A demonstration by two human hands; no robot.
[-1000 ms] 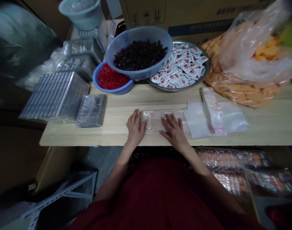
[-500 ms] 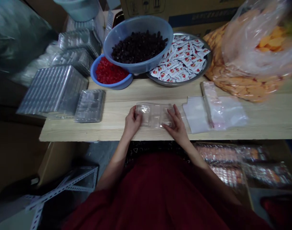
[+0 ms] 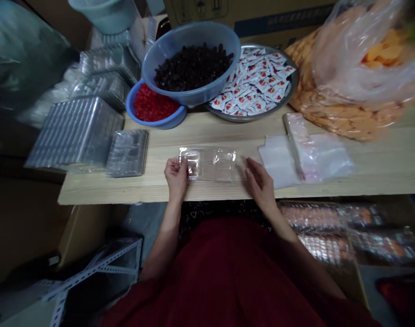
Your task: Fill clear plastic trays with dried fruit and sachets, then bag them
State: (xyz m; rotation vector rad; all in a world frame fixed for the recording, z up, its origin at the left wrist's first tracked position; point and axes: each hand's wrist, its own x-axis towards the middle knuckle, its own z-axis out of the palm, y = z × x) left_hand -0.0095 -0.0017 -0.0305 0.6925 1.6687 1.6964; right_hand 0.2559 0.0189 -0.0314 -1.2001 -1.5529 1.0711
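Note:
A clear plastic tray (image 3: 207, 164) with moulded compartments lies on the wooden table in front of me. My left hand (image 3: 176, 175) pinches its left end, thumb over the rim. Beside the right end is my right hand (image 3: 260, 181), its fingers partly bent and apart with nothing visible in them. Whether those fingertips touch the clear edge is hard to make out. Right of that hand, white sheets or bags (image 3: 277, 159) lie flat, with a bundle of clear plastic bags (image 3: 301, 145) on top.
Stacked clear trays (image 3: 74, 131) and a smaller stack (image 3: 127, 152) stand left. Behind are a blue bowl of red pieces (image 3: 155, 106), a larger bowl of dark pieces (image 3: 194, 68), and a metal pan of sachets (image 3: 258, 86). A big bag of orange-brown slices (image 3: 343, 104) sits right.
The clear tray now spans wider, its left end shifted left with my left hand. My right hand has moved slightly right, its fingers off the tray's top.

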